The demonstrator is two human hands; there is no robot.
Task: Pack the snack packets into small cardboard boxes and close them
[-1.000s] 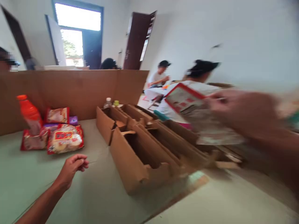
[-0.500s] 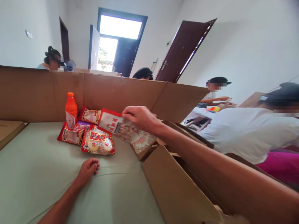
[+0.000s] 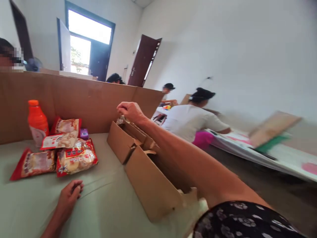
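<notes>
My right hand (image 3: pixel 131 111) is over the far end of an open cardboard box (image 3: pixel 151 185), its fingers curled together. A bit of crinkled clear plastic (image 3: pixel 120 120) shows just below the fingers; whether they grip it is unclear. My left hand (image 3: pixel 71 194) rests loosely closed on the table, with nothing visible in it. Beyond it lies a pile: a clear-and-red snack bag (image 3: pixel 78 158), a red-ended snack packet (image 3: pixel 37 162), another packet (image 3: pixel 65 126), a flat red-and-white pouch (image 3: pixel 60 141) on top and a small purple pack (image 3: pixel 84 133). An orange bottle (image 3: pixel 37 122) stands behind.
A tall cardboard panel (image 3: pixel 94 102) runs along the back of the pale green table (image 3: pixel 104 205). To the right, a person in a white shirt (image 3: pixel 184 120) bends over another table (image 3: pixel 237 142). Other people's heads show beyond the panel.
My right hand has let go of the red-and-white pouch, which now lies on the pile, and has moved over the box. The view has turned right. My left hand stays on the table.
</notes>
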